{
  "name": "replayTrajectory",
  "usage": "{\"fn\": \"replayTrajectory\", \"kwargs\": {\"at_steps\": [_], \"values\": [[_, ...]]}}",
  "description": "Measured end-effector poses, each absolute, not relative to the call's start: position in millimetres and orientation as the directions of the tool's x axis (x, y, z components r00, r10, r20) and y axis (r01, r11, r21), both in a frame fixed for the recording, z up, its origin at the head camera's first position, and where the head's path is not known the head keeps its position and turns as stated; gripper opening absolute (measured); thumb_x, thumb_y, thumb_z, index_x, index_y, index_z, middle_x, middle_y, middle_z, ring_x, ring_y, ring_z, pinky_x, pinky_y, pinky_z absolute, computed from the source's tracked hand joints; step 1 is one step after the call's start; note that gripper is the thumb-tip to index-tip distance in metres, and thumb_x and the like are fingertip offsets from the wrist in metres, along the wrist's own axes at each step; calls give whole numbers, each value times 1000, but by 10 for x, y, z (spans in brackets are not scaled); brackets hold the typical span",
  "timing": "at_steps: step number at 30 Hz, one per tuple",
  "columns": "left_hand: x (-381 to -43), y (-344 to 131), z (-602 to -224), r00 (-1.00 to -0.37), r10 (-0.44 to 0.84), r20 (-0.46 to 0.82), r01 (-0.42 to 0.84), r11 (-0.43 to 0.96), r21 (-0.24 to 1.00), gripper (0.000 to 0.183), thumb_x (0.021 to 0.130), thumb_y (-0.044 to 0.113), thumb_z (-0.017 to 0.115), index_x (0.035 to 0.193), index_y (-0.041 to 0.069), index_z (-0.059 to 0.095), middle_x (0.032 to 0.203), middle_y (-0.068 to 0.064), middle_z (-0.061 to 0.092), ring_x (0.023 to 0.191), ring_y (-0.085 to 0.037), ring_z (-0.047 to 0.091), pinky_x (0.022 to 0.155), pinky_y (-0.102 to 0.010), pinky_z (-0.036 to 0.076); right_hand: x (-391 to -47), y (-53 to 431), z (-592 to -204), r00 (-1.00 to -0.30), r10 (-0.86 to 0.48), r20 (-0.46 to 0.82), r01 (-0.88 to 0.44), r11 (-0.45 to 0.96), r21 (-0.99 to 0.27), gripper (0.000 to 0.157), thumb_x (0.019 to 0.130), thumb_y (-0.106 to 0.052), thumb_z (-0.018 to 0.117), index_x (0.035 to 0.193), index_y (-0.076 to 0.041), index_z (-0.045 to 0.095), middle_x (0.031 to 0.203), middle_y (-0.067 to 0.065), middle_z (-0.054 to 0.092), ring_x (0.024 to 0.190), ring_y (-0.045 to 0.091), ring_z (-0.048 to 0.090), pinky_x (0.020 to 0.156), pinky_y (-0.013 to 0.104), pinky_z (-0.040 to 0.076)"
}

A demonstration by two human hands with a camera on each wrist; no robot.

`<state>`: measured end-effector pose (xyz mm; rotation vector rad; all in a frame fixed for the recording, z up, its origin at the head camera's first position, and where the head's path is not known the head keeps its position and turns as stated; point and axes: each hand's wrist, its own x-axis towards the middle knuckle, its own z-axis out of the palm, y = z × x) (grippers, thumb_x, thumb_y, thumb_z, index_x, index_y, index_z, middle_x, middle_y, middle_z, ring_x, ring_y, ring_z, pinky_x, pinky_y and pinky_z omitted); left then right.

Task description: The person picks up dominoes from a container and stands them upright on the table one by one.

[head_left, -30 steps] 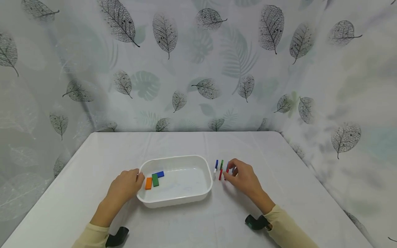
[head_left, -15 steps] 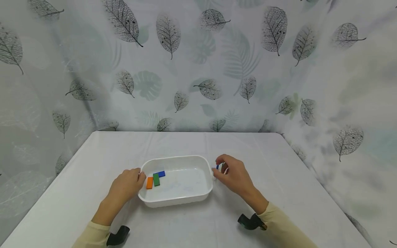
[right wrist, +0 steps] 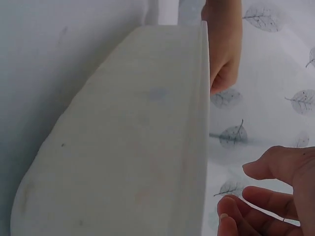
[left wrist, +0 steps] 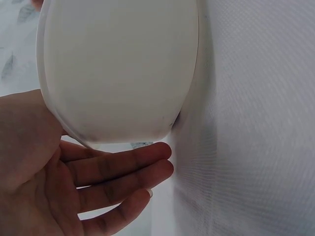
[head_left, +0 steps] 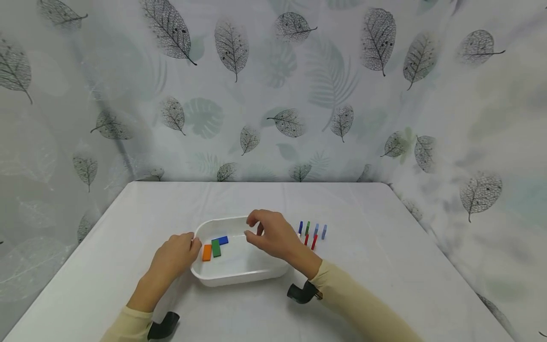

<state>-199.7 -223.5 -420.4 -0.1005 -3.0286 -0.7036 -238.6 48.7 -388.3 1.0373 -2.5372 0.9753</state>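
Right hand [head_left: 273, 235] over a white tray [head_left: 239, 279], left hand [head_left: 173, 256] on its rim

The tray stands on the table [head_left: 363, 213], its long axis running left to right; the left hand holds its left end. The right hand's thumb and fingers curve with a wide gap; I see nothing between them. From those fingers, the blue block [head_left: 222, 240], green block [head_left: 216, 248] and orange block [head_left: 207, 252] lie leftward and towards the table's near edge, inside the tray's left end; the left hand is nearer to the orange one. Right of the tray lie small sticks [head_left: 314, 242], their long axes roughly between the table's near and far edges; the right hand is nearer to these.
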Motion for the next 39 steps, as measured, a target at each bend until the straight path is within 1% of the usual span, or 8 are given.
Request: {"fn": "replayTrajectory", "kwargs": {"at_steps": [6, 9, 14, 22, 27, 32, 35, 39], "values": [[-2008, -2236, -4220, -998, 51, 40, 63, 899, 434, 33, 103, 20, 49, 105, -9, 65, 67, -6, 51, 58, -20, 50, 52, -32, 45, -2432, 201, -3922, -736, -580, 350, -666, 523, -532, 17, 93, -12, 77, 108, -6, 71, 94, 2, 68, 81, 19, 66, 66, 19, 50], [-2010, -2237, -4211, -997, 55, 45, 70, 897, 437, 32, 103, 20, 49, 102, -8, 65, 67, -6, 51, 58, -20, 50, 52, -32, 45, -2452, 80, -3938, -744, -585, 324, -655, 541, -527, 16, 93, -13, 76, 107, -7, 72, 92, 0, 69, 79, 14, 63, 66, 17, 49], [-2003, -2246, -4209, -996, 67, 65, 89, 895, 437, 27, 103, 18, 48, 93, -2, 63, 65, -5, 49, 57, -20, 49, 51, -33, 43, -2490, -91, -3974, -747, -601, 284, -654, 586, -479, 16, 92, -16, 76, 106, -9, 71, 89, -2, 69, 72, 5, 56, 62, 16, 46], [-1999, -2247, -4218, -993, 81, 82, 110, 892, 439, 26, 103, 18, 46, 83, 4, 57, 63, -4, 46, 55, -19, 46, 51, -33, 40, -2563, -334, -4000, -752, -616, 236, -651, 639, -410, 19, 93, -18, 77, 109, -10, 71, 86, -4, 67, 72, 6, 56, 61, 18, 45], [-2004, -2241, -4242, -993, 71, 92, 105, 887, 450, 26, 102, 18, 47, 80, 6, 56, 62, -4, 45, 54, -19, 45, 49, -33, 38, -2590, -488, -4046, -781, -613, 119, -613, 717, -331, 23, 93, -21, 78, 112, -12, 69, 81, -6, 62, 67, 7, 54, 56, 21, 44], [-2014, -2244, -4264, -991, 73, 111, 116, 885, 451, 27, 102, 17, 48, 78, 7, 54, 62, -3, 44, 53, -18, 44, 49, -33, 37, -2584, -570, -4075, -792, -609, 44, -598, 761, -250, 28, 93, -26, 80, 114, -13, 67, 90, -5, 67, 71, 8, 55, 58, 22, 44], [-2010, -2247, -4253, -991, 76, 114, 120, 886, 447, 27, 102, 18, 48, 78, 8, 54, 62, -3, 44, 54, -19, 45, 50, -34, 37, -2590, -586, -4092, -790, -612, 30, -603, 767, -222, 30, 93, -31, 80, 112, -13, 66, 91, -5, 65, 72, 9, 54, 57, 24, 43], [-2004, -2255, -4243, -988, 83, 130, 133, 889, 439, 27, 102, 18, 48, 78, 8, 55, 63, -3, 45, 56, -19, 45, 50, -35, 36, -2602, -619, -4131, -786, -619, 6, -608, 770, -191, 28, 93, -34, 80, 104, -13, 65, 80, -6, 57, 67, 10, 50, 53, 24, 38]]}}
